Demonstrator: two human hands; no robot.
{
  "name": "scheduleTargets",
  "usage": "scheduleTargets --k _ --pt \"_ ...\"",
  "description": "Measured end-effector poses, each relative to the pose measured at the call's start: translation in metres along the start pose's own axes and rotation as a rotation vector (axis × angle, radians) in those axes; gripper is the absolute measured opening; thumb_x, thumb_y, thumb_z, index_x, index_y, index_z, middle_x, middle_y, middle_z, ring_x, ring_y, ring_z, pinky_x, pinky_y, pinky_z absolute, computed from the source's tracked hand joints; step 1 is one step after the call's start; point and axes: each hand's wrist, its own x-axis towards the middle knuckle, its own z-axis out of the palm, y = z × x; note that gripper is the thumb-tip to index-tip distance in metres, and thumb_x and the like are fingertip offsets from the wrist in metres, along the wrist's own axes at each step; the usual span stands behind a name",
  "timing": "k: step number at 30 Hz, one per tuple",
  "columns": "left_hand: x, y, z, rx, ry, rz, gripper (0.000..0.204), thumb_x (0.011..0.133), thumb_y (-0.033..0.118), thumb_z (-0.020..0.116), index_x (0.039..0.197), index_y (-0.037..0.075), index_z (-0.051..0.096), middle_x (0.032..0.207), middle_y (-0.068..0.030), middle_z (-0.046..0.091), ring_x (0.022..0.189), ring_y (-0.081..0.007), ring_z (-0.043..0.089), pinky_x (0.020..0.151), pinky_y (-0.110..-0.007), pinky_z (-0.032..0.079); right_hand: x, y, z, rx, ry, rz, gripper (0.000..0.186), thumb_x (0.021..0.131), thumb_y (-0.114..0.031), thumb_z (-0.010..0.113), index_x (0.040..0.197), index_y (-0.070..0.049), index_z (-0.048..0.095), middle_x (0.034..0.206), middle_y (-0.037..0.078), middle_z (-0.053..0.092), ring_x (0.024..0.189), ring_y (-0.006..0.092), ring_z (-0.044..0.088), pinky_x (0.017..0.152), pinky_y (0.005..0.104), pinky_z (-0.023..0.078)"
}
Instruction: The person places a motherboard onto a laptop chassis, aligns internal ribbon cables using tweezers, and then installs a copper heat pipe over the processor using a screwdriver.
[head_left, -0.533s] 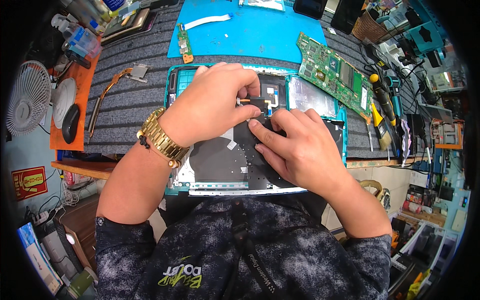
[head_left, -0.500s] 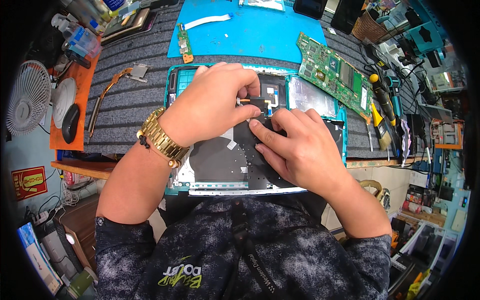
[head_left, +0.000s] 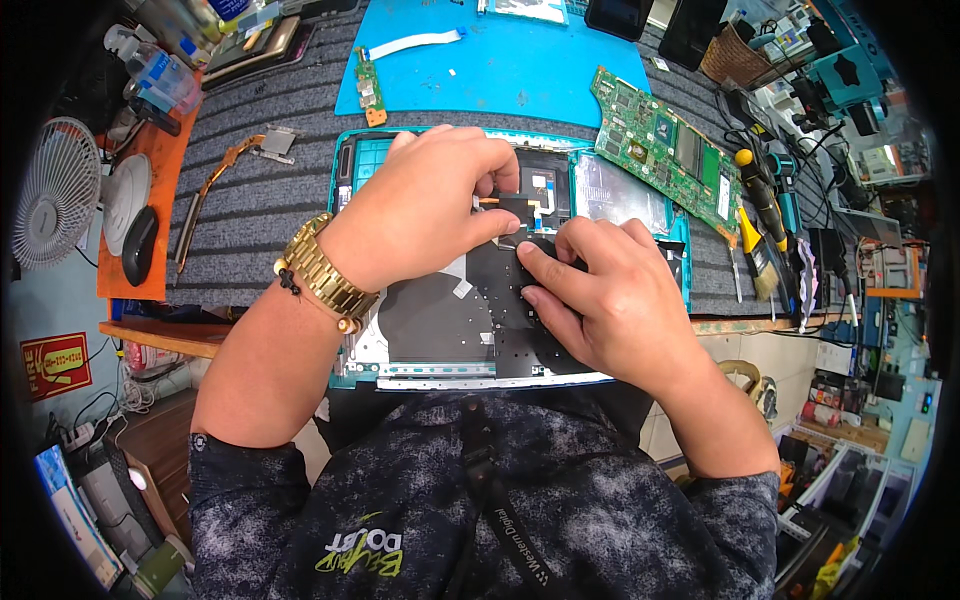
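Note:
An opened teal laptop housing (head_left: 359, 369) lies in front of me with a grey and black inner sheet (head_left: 420, 320) exposed. My left hand (head_left: 430, 205), a gold watch on the wrist, is closed at its upper middle, thumb and forefinger pinched around a small dark ribbon-cable piece (head_left: 515, 203) with an orange strip, mostly hidden by the fingers. My right hand (head_left: 610, 295) rests over the black sheet, index fingertip touching it just below the left thumb, thumb apart from the index. A silver panel (head_left: 615, 195) sits at the housing's upper right.
A blue mat (head_left: 500, 70) bears a small green board (head_left: 368, 85) with white ribbon. A large circuit board (head_left: 670, 150) overlaps the housing's right corner. A copper heat pipe (head_left: 215, 185) lies left. A brush (head_left: 765, 265), screwdriver (head_left: 765, 200), mouse (head_left: 140, 245) and fan (head_left: 50, 190) border the workspace.
My right hand has shifted slightly to the right, its index fingertip sliding a little along the black sheet. My left hand keeps its pinch in the same place.

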Motion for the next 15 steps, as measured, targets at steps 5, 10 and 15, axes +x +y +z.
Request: scheduleTargets --k 5,10,15 --pt "-0.004 0.004 0.0 -0.003 -0.02 -0.017 0.03 0.092 0.021 0.097 0.112 0.011 0.077 0.103 -0.0033 0.073 0.105 -0.0259 0.07 0.1 -0.043 0.051 0.002 -0.003 -0.003 -0.022 -0.015 -0.029 0.033 0.095 -0.027 0.092 0.122 -0.011 0.084 0.105 0.004 0.063 0.096 0.0258 0.068 0.084 0.046 0.047" --pt "-0.005 0.004 0.0 0.007 -0.016 -0.018 0.03 0.092 0.019 0.096 0.113 0.011 0.077 0.102 -0.003 0.072 0.105 -0.0255 0.07 0.1 -0.043 0.051 0.007 -0.006 -0.001 -0.002 -0.018 -0.043 0.036 0.093 -0.022 0.094 0.126 -0.011 0.087 0.101 0.005 0.063 0.094 0.0252 0.067 0.084 0.0436 0.047" --pt "0.0 -0.001 0.0 0.006 -0.004 0.009 0.029 0.092 0.019 0.096 0.113 0.012 0.077 0.102 -0.0029 0.072 0.105 -0.0255 0.07 0.099 -0.043 0.05 0.012 -0.002 0.004 0.005 -0.001 -0.062 0.035 0.093 -0.022 0.094 0.126 -0.012 0.088 0.103 0.004 0.064 0.094 0.0248 0.068 0.084 0.0436 0.047"
